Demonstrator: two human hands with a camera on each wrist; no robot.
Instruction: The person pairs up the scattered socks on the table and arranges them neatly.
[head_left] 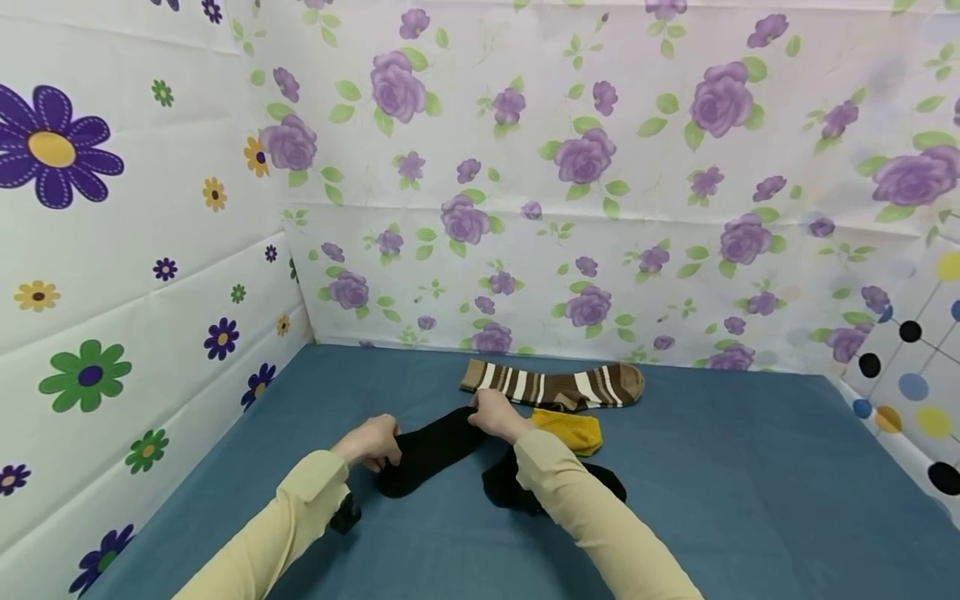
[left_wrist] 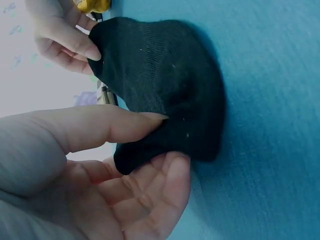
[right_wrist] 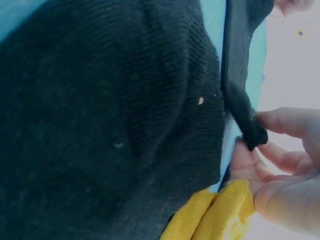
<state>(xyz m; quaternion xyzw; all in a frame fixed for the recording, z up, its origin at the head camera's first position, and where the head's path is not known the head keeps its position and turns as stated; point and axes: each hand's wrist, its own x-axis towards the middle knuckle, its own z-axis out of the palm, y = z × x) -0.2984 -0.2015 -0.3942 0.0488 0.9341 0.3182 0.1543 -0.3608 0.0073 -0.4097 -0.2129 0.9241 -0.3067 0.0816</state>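
Note:
A black sock point(head_left: 433, 452) is stretched between both hands just over the blue cloth. My left hand point(head_left: 375, 442) pinches its lower-left end; in the left wrist view the thumb point(left_wrist: 125, 125) lies on top and the fingers sit underneath. My right hand point(head_left: 498, 414) pinches the other end, the cuff, as the right wrist view shows between thumb and fingertips. A second black sock point(head_left: 506, 483) lies under the right forearm, partly hidden by it. Beside the right wrist is a yellow sock point(head_left: 573, 432), also seen in the right wrist view.
Behind the hands lies a brown sock with white stripes point(head_left: 555, 386). The blue cloth point(head_left: 750, 483) covers the table. Flowered sheets point(head_left: 525, 192) stand at the back and left, and a dotted sheet point(head_left: 922, 367) closes the right side.

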